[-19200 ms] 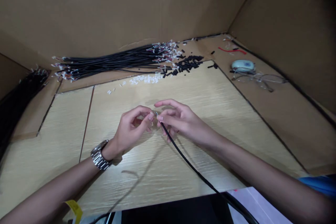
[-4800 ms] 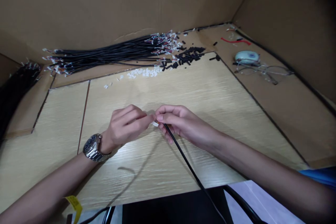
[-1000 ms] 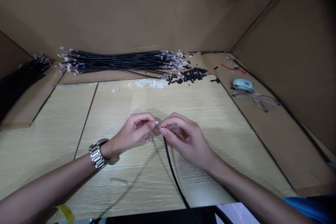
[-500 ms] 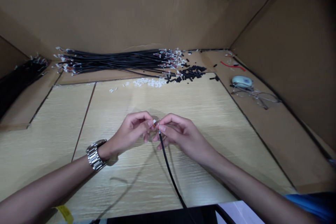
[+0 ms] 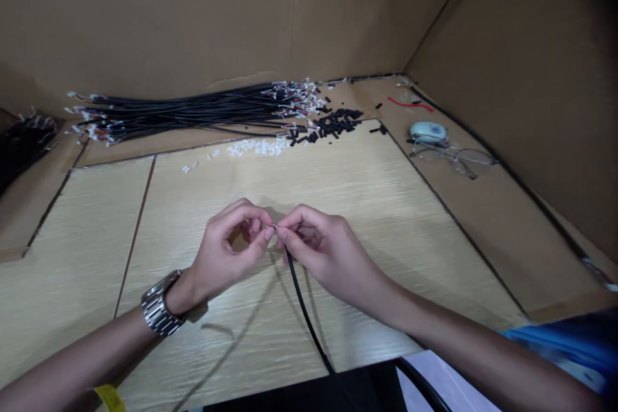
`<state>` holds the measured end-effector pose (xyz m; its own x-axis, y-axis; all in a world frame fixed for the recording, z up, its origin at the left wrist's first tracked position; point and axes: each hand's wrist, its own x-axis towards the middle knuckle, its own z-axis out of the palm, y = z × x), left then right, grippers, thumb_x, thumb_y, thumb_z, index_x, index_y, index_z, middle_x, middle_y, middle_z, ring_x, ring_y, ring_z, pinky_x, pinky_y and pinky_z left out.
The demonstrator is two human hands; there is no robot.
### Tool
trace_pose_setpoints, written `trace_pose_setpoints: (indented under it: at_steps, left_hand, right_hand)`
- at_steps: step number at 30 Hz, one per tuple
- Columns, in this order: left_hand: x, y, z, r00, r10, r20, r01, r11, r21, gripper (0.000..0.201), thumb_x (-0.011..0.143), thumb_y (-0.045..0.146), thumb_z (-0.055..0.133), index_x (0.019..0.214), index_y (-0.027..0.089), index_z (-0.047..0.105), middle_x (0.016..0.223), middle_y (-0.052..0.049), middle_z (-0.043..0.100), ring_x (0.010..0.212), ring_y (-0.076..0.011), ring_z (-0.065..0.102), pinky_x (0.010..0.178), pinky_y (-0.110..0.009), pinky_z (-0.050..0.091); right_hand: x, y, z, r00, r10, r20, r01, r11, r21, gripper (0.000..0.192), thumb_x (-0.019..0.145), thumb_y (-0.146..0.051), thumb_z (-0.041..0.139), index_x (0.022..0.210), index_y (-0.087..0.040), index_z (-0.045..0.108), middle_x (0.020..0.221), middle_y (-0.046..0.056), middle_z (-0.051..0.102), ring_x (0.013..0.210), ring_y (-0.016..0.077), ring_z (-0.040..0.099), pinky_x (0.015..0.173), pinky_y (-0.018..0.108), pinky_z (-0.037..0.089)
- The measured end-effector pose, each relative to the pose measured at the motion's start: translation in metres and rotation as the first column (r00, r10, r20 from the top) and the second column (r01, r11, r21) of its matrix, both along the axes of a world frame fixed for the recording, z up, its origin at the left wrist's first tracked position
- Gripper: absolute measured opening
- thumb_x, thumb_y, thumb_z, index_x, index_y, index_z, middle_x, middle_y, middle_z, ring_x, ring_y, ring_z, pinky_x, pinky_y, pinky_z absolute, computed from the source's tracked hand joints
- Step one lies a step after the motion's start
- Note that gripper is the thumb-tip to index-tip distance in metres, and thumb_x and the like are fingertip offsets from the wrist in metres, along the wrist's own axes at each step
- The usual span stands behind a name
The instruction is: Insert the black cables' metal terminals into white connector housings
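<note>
Above a pale wooden desk, the left hand and right hand, thumbs and forefingers pinched, fingertips nearly touching, both grip the tiny wire end of a black cable, which curves down towards the near edge.

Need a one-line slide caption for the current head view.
Left hand and right hand pinch fine wiring at a black cable's end, bundled cables lying behind.

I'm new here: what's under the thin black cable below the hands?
Pale wood-grain tabletop shows beneath the thin black cable; near the cable's top, the right hand covers the view.
</note>
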<state>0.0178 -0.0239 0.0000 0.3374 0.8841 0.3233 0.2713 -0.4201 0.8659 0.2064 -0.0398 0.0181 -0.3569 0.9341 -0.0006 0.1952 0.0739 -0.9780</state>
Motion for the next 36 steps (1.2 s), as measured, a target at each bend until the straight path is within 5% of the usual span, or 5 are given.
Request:
trace_pose_setpoints:
  at_steps: [14, 19, 29, 32, 36]
  left_hand:
    - [0.001, 0.0, 0.0, 0.999, 0.032, 0.008, -0.031, 0.999, -0.041, 0.005, 0.089, 0.022, 0.064, 0.087, 0.017, 0.064, 0.078, -0.003, 0.06, 0.067, -0.0121, 0.056, 0.054, -0.022, 0.044]
    - [0.001, 0.001, 0.002, 0.997, 0.05, -0.061, -0.039, 0.985, 0.167, 0.003, 0.086, 0.016, 0.066, 0.086, 0.017, 0.063, 0.075, -0.002, 0.063, 0.064, -0.0121, 0.057, 0.056, -0.023, 0.046]
    - [-0.015, 0.017, 0.01, 0.923, 0.066, -0.378, 0.246, 0.653, 0.716, 0.014, 0.08, 0.012, 0.071, 0.089, 0.02, 0.065, 0.075, -0.002, 0.071, 0.068, -0.015, 0.063, 0.061, -0.024, 0.052]
    - [-0.017, 0.017, 0.006, 0.938, 0.004, -0.348, 0.23, 0.742, 0.63, 0.016, 0.081, 0.011, 0.07, 0.093, 0.02, 0.064, 0.079, -0.003, 0.07, 0.073, -0.0155, 0.064, 0.065, -0.025, 0.051]
    - [-0.017, 0.016, 0.003, 0.982, -0.083, -0.172, 0.11, 0.982, 0.154, 0.006, 0.091, 0.021, 0.06, 0.093, 0.016, 0.062, 0.08, -0.004, 0.065, 0.068, -0.0129, 0.06, 0.06, -0.023, 0.048]
  right_hand:
    - [-0.002, 0.003, -0.001, 0.999, -0.035, -0.008, 0.035, 0.999, 0.014, 0.015, 0.093, -0.029, 0.055, 0.085, -0.018, 0.061, 0.073, 0.002, 0.066, 0.066, 0.0135, 0.063, 0.059, 0.026, 0.048]
    - [-0.005, 0.005, -0.005, 0.978, -0.075, -0.195, 0.046, 0.988, -0.149, 0.014, 0.09, -0.031, 0.062, 0.084, -0.019, 0.059, 0.073, 0.0, 0.064, 0.063, 0.0122, 0.062, 0.06, 0.026, 0.051]
    - [-0.006, 0.01, -0.005, 0.912, -0.071, -0.404, -0.134, 0.879, -0.458, 0.015, 0.086, -0.032, 0.064, 0.084, -0.018, 0.058, 0.076, -0.003, 0.061, 0.057, 0.0081, 0.058, 0.059, 0.028, 0.06]
    - [-0.004, 0.008, -0.005, 0.942, -0.015, -0.336, -0.106, 0.935, -0.338, 0.013, 0.092, -0.03, 0.058, 0.085, -0.019, 0.055, 0.077, -0.002, 0.062, 0.057, 0.0078, 0.06, 0.056, 0.023, 0.052]
    - [0.0, 0.004, -0.002, 0.977, 0.027, -0.211, -0.05, 0.993, -0.107, 0.013, 0.096, -0.031, 0.052, 0.09, -0.02, 0.054, 0.081, -0.001, 0.062, 0.064, 0.0099, 0.061, 0.059, 0.023, 0.047]
